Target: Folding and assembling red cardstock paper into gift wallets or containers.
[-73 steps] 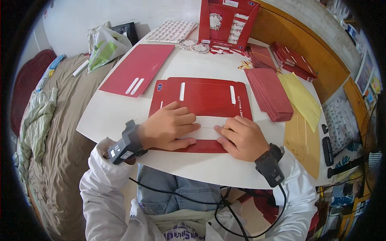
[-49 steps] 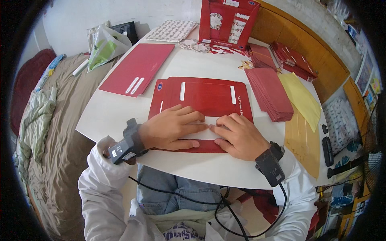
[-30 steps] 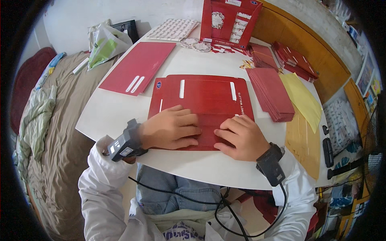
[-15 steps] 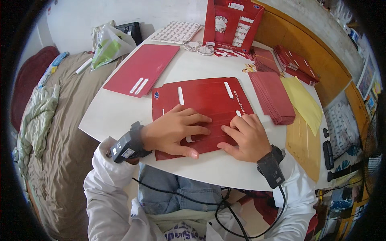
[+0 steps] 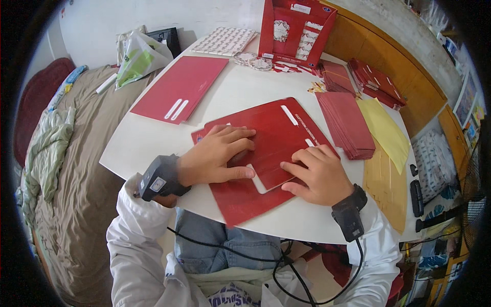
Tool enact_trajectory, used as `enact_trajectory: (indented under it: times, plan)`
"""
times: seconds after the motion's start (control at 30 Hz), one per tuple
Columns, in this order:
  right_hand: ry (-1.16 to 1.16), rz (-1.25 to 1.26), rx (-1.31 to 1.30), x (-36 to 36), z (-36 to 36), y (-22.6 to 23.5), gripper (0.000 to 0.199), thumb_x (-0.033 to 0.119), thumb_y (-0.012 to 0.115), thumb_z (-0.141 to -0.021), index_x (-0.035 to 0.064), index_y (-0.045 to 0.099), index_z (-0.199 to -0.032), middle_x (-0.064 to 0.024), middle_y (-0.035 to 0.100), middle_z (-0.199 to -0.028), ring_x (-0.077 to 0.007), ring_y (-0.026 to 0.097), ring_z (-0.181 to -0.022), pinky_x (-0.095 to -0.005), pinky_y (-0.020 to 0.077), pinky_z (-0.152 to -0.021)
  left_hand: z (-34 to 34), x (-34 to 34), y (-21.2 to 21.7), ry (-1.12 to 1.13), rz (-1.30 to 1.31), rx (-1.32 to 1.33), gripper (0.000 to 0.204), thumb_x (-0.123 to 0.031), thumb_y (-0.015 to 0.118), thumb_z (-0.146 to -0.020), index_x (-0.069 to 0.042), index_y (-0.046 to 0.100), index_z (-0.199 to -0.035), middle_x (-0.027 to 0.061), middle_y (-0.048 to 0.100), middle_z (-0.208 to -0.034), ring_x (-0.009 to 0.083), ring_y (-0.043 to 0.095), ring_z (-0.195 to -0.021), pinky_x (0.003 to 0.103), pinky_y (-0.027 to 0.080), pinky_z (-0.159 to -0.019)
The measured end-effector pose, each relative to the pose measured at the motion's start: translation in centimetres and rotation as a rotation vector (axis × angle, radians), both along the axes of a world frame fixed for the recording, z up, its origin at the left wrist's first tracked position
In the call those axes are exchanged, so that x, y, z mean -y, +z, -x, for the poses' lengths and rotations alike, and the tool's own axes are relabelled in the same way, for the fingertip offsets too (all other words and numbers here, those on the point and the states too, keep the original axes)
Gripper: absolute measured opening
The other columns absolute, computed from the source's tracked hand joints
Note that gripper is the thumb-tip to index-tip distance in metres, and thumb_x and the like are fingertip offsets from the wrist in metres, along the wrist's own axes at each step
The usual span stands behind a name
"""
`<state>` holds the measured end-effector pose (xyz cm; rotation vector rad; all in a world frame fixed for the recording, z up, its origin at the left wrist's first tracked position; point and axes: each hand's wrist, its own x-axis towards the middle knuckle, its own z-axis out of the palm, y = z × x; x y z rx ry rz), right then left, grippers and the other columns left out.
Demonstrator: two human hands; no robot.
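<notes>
A red folded cardboard piece [image 5: 273, 130] with white cut-out slots lies turned at an angle in front of me. Its lower flap [image 5: 245, 204] hangs a little past the table's near edge. My left hand [image 5: 217, 156] rests flat on the left side of the board, with fingers and thumb spread. On the right, my right hand [image 5: 322, 171] touches the board near its lower right edge, fingers bent and thumb apart from them. Neither hand visibly grips anything.
A flat red board [image 5: 179, 89] lies at the left of the white table [image 5: 138, 143]. A red display box [image 5: 296, 30] stands at the back. Stacked red envelopes [image 5: 345, 125], a yellow sheet [image 5: 386, 128] and a tan envelope [image 5: 386, 189] lie at right. Black cables [image 5: 225, 245] cross my lap.
The red cardboard has turned clockwise, and its lower flap has swung toward me past the table edge. My left hand has shifted slightly left and up; my right hand has moved little.
</notes>
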<state>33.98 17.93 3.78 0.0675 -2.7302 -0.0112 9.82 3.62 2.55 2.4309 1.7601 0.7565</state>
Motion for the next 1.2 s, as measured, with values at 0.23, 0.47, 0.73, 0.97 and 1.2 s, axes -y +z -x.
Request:
enact_trajectory:
  times: [0.23,0.47,0.73,0.97,1.2]
  plan:
    - [-0.170,-0.120,-0.048,-0.7,-0.4,-0.3,0.052,0.047,0.060,-0.087,0.0001,0.065,-0.108,-0.0107,0.055,-0.100,-0.0265,0.051,-0.095,-0.0395,0.0404,-0.086,-1.0,0.2,0.8,0.006,-0.053,-0.100,0.057,-0.053,0.061,-0.085,-0.002,0.066,-0.109,0.0137,0.054,-0.102,0.0324,0.050,-0.103,0.046,0.036,-0.097]
    - [-0.246,0.029,-0.039,0.0,-0.2,0.0,0.048,0.042,0.062,-0.087,0.0020,0.063,-0.114,-0.0087,0.059,-0.097,-0.0277,0.055,-0.092,-0.0390,0.0411,-0.086,-0.8,0.4,1.1,-0.011,0.072,0.032,0.062,-0.054,0.061,-0.084,0.000,0.065,-0.114,0.0142,0.050,-0.101,0.0306,0.049,-0.099,0.044,0.039,-0.090]
    - [-0.238,-0.071,-0.192,0.1,0.3,-0.1,0.041,0.031,0.069,-0.082,0.0035,0.061,-0.111,-0.0104,0.060,-0.105,-0.0281,0.056,-0.098,-0.0407,0.0416,-0.089,-1.0,0.2,0.5,-0.140,0.042,0.056,0.046,-0.033,0.063,-0.085,0.003,0.058,-0.114,0.0175,0.052,-0.110,0.0348,0.050,-0.102,0.042,0.041,-0.088]
    - [-0.162,0.000,-0.026,-1.0,0.0,-1.2,0.026,0.025,0.068,-0.083,0.0035,0.065,-0.097,-0.0074,0.059,-0.095,-0.0251,0.058,-0.088,-0.0388,0.0458,-0.079,-0.7,-0.2,-0.9,-0.178,-0.077,0.061,0.035,-0.016,0.062,-0.077,0.001,0.057,-0.106,0.0197,0.052,-0.128,0.0371,0.052,-0.111,0.042,0.041,-0.093]
    - [-0.272,0.061,0.075,-1.3,-0.4,-1.1,0.063,0.049,0.062,-0.085,-0.0029,0.059,-0.121,-0.0191,0.054,-0.132,-0.0339,0.050,-0.122,-0.0443,0.0318,-0.109,-1.1,0.3,0.1,-0.109,-0.020,-0.095,0.044,-0.018,0.067,-0.074,-0.007,0.062,-0.115,0.0136,0.054,-0.129,0.0307,0.053,-0.107,0.046,0.037,-0.093]
